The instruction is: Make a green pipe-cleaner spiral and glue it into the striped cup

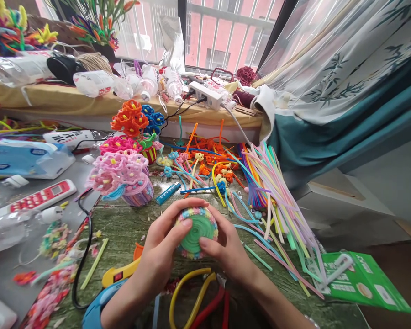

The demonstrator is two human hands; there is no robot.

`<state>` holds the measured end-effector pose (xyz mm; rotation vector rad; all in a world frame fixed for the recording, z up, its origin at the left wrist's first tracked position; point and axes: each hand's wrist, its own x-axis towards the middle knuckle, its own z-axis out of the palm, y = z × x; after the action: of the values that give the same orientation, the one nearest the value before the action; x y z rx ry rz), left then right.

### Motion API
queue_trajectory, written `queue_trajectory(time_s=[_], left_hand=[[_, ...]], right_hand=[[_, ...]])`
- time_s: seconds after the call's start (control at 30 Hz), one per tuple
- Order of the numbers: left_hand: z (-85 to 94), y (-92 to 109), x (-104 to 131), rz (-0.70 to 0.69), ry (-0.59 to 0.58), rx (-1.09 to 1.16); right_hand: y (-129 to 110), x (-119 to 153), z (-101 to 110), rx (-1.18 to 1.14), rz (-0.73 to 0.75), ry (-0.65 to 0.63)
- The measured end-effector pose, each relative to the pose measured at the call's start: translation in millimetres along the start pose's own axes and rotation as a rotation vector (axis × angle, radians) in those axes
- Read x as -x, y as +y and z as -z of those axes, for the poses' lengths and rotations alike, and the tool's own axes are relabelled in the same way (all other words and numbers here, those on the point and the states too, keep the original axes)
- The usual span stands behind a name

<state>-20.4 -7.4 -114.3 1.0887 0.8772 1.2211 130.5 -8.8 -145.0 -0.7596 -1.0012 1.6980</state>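
Both hands hold a small round pipe-cleaner pot (197, 232) with a green spiral disc facing me and a pastel multicoloured rim. My left hand (164, 244) wraps its left side, thumb on the green disc. My right hand (224, 249) cups the right side, its thumb also pressed on the disc. The pot is held just above a green wood-grain tabletop (130, 228). Behind it stands a pink pipe-cleaner flower bouquet (121, 176) in a striped pot.
A heap of loose pastel pipe cleaners (277, 192) fans out on the right. Orange and blue flower pots (137, 121) stand behind. A glue gun (99, 304), yellow-handled pliers (192, 294), a red-and-white remote (37, 198), a green box (359, 281) and a power strip (205, 93) lie around.
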Motion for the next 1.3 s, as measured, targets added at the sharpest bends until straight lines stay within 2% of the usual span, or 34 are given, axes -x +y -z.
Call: queue_trajectory(time_s=[0.2, 0.73, 0.93, 1.1, 1.3], left_hand=[[-2.3, -2.0, 0.3, -0.015, 0.018, 0.089], [-5.0, 1.7, 0.7, -0.012, 0.041, 0.154], [-5.5, 2.8, 4.0, 0.006, 0.069, 0.161], [-6.1, 6.1, 4.6, 0.063, 0.057, 0.141], [-5.7, 3.2, 4.7, 0.044, 0.028, 0.002]], right_hand=[[4.1, 1.4, -1.1, 0.03, 0.051, 0.019], [5.9, 5.0, -1.9, 0.112, 0.088, 0.05], [9.1, 5.7, -6.1, 0.054, 0.083, 0.056], [9.8, 5.6, -10.9, 0.024, 0.046, 0.106], [10.7, 7.4, -11.6, -0.037, -0.056, 0.15]])
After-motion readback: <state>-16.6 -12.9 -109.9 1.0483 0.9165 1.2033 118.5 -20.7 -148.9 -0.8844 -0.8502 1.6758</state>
